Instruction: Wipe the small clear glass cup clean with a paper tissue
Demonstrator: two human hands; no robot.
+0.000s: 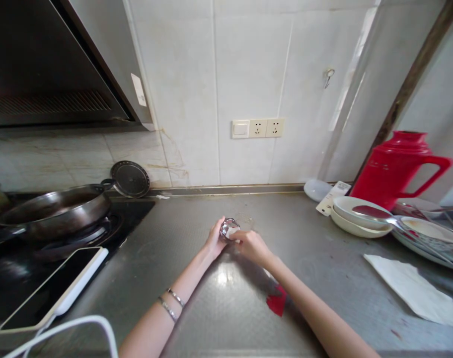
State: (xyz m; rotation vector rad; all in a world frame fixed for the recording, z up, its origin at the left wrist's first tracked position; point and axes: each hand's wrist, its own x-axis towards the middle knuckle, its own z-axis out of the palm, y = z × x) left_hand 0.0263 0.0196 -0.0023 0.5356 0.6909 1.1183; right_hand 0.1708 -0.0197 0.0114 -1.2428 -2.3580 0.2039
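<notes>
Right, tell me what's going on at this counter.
A person is handling what looks like a small glass over the metal counter. The left hand holds it, while the right hand has a white wad, perhaps tissue, at its opening. A red scrap lies near the right forearm. A phone is off to the left, and a white sheet lies to the right.

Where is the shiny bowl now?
In the head view, the shiny bowl is near the middle, in the left hand over the counter, with the right hand at its right.
</notes>
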